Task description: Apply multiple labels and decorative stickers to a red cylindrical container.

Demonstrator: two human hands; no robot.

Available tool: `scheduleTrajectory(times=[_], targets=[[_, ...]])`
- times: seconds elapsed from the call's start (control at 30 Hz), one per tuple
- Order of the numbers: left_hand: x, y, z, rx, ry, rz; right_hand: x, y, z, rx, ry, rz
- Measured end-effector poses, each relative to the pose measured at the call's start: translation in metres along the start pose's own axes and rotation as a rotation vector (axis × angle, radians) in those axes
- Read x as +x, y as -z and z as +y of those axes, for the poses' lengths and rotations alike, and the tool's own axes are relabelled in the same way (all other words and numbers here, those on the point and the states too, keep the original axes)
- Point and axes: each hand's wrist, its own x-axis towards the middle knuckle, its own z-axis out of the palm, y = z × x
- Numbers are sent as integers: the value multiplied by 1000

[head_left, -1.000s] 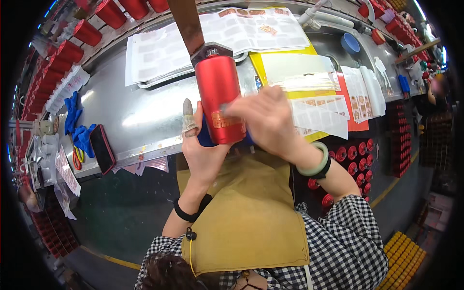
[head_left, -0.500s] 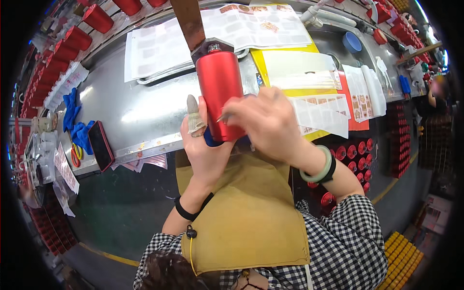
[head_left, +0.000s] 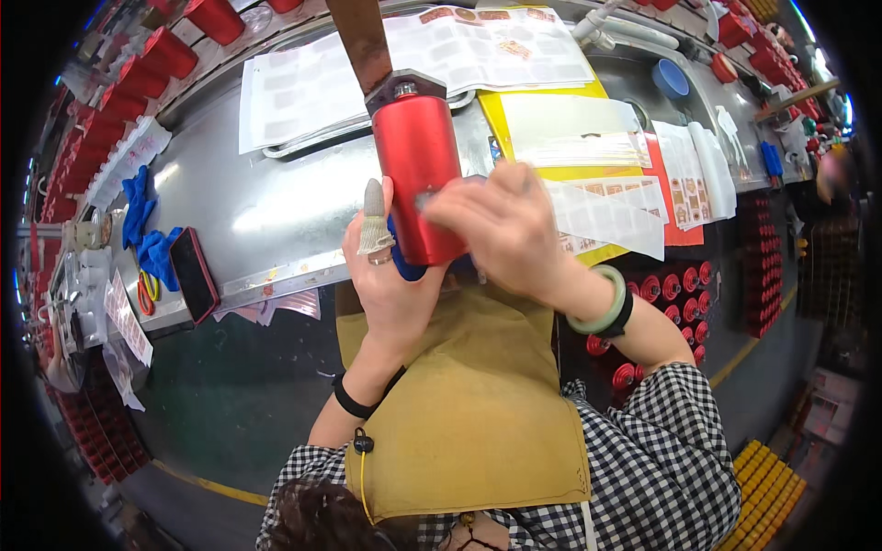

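A red metal bottle (head_left: pixel 418 147) lies lengthwise before me, its silver neck against a dark angular holder (head_left: pixel 375 92) at the far end. My left hand (head_left: pixel 395 285) is closed around the bottle's near end from the left and below. One of its fingers wears a grey-beige cover (head_left: pixel 374 216) and points up alongside the bottle. Something blue (head_left: pixel 409 266) shows beneath the bottle by this hand. My right hand (head_left: pixel 505 234) is over the bottle's right side, fingers pinched and blurred. A small greyish thing at its fingertips, against the red surface, is too smeared to name.
A brown bar (head_left: pixel 360 41) rises beyond the holder. Printed sheets (head_left: pixel 303 92) cover the metal bench (head_left: pixel 211 202). To the left are a phone (head_left: pixel 194 275), scissors (head_left: pixel 147 292) and blue cloths (head_left: pixel 158 253). Red bottles (head_left: pixel 671 286) stand below at right; a blue bowl (head_left: pixel 670 80) is farther back.
My right hand's fingertips have shifted slightly up along the bottle. The left hand stays at the near end, and the bottle has hardly moved.
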Motion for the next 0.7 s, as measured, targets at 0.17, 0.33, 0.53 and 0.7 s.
scheduleTrajectory(times=[0.17,0.33,0.53,0.7], targets=[[-3,-2,-4,-28,23,-23,12,9,-8,107,-71,-28],[-5,4,-19,14,-4,-124,6,-10,15,14,-34,48],[-7,-4,-11,-113,51,-66,20,-4,4,99,-85,36],[-11,-9,-21,-26,91,-56,11,-7,5,34,-31,46]])
